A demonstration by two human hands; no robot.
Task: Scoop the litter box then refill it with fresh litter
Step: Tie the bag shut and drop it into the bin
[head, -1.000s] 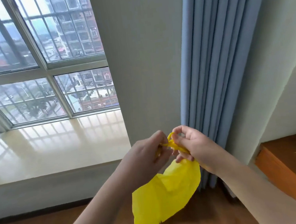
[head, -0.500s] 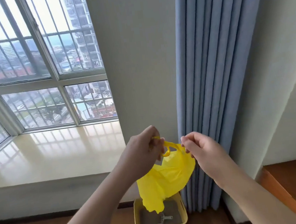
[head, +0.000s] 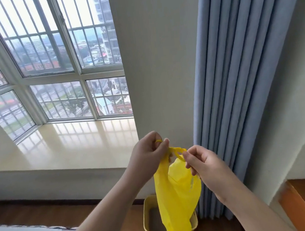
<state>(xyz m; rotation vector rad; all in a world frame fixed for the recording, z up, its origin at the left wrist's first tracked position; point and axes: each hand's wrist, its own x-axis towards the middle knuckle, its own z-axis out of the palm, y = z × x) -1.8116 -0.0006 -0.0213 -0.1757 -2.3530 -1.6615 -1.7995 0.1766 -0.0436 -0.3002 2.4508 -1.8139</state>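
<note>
The yellow litter box [head: 147, 217] sits on the wooden floor [head: 45, 211] at the foot of the wall, just beside the blue curtain [head: 239, 87], its far side hidden behind a yellow bag [head: 177, 197] hanging in the air above it. The left hand [head: 148, 157] has its fingers curled round one bag handle, and the right hand [head: 204, 164] pinches the other. A window [head: 57, 59] with a glossy sill [head: 66, 143] lies to the left.

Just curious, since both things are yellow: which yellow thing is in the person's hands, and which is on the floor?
The yellow plastic bag is pinched by its handles between the left hand and right hand. The yellow litter box sits on the floor below.
</note>
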